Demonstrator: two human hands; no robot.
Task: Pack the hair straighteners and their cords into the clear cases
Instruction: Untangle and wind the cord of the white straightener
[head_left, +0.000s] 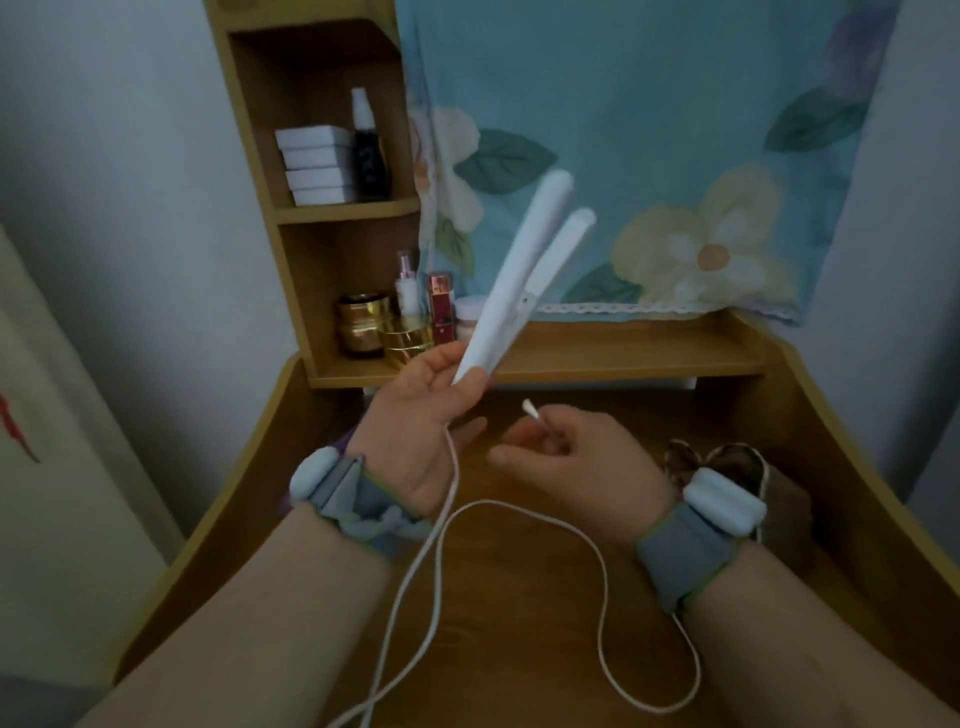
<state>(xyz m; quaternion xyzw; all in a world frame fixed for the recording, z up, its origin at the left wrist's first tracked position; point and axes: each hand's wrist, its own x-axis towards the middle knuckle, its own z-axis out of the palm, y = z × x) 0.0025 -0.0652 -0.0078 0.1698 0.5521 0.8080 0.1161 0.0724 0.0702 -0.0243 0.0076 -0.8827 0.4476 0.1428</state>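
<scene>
Left hand (415, 415) fingers pinch straightener (519, 280); right hand (576, 452) pinches cord (597, 551) end

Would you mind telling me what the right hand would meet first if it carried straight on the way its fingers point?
Probably the left hand: the right hand, pinching the cord's plug, points left across the desk towards its fingers. Depth is unclear.

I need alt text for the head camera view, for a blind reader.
Left hand holds a white hair straightener upright over a wooden desk; right hand pinches the plug end of its white cord, which loops across the desk.
</scene>
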